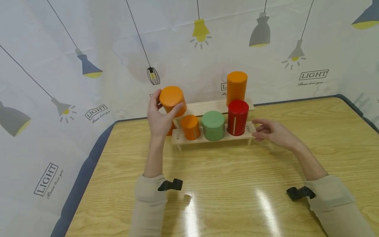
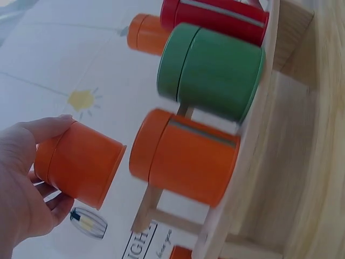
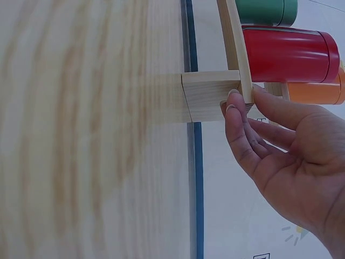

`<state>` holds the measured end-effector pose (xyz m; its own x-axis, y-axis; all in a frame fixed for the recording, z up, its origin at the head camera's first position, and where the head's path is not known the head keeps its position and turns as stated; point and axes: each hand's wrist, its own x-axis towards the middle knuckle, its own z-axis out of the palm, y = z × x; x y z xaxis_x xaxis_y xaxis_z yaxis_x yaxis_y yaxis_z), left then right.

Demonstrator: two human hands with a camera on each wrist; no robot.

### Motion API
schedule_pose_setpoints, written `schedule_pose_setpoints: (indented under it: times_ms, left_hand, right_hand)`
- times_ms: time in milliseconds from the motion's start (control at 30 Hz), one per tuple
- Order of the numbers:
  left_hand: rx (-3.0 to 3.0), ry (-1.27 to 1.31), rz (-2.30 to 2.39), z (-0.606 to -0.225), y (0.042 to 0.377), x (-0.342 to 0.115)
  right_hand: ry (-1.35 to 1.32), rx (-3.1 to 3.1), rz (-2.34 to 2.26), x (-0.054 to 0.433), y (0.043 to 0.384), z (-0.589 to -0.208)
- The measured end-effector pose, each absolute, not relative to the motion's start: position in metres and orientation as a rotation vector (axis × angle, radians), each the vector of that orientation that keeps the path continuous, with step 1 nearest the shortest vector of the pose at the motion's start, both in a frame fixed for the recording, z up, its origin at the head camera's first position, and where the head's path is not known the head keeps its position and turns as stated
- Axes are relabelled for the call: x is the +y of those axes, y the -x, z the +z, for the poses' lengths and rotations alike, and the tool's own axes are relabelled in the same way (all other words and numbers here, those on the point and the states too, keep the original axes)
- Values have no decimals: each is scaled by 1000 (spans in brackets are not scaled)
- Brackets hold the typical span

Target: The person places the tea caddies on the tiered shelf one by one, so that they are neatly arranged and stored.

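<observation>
My left hand (image 1: pixel 160 120) grips an orange canister (image 1: pixel 171 98) round its sides, thumb in front, over the left end of the rack's upper board. In the left wrist view the held canister (image 2: pixel 81 164) hangs tilted, apart from the smaller orange canister (image 2: pixel 183 159) on the lower board. At the other end, my right hand (image 1: pixel 276 133) pinches the right end of the wooden two-step rack (image 1: pixel 213 140). Thumb and fingertips meet the lower board's corner (image 3: pixel 245 81) in the right wrist view. A green canister (image 1: pixel 213 126) and a red canister (image 1: pixel 238 118) share that lower board.
A tall orange canister (image 1: pixel 237 87) stands on the upper board (image 1: pixel 204 107) at the right. Part of another orange thing (image 1: pixel 170 130) shows behind the rack's left end. The wood-grain table (image 1: pixel 222 177) meets a lamp-printed backdrop (image 1: pixel 177 39) along a dark blue edge.
</observation>
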<state>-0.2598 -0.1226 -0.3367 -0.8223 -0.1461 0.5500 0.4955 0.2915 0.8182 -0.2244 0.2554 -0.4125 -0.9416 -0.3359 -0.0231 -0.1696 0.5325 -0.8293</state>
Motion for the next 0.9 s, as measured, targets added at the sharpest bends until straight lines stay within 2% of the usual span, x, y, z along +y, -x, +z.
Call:
schedule_pose_setpoints:
  times_ms: [433, 900]
  left_hand:
    - [-2095, 406, -1681, -332, 272, -69]
    - [-2247, 362, -1766, -342, 294, -34]
  right_hand:
    - [446, 2605, -1360, 257, 226, -414]
    - [443, 2599, -1360, 257, 226, -415]
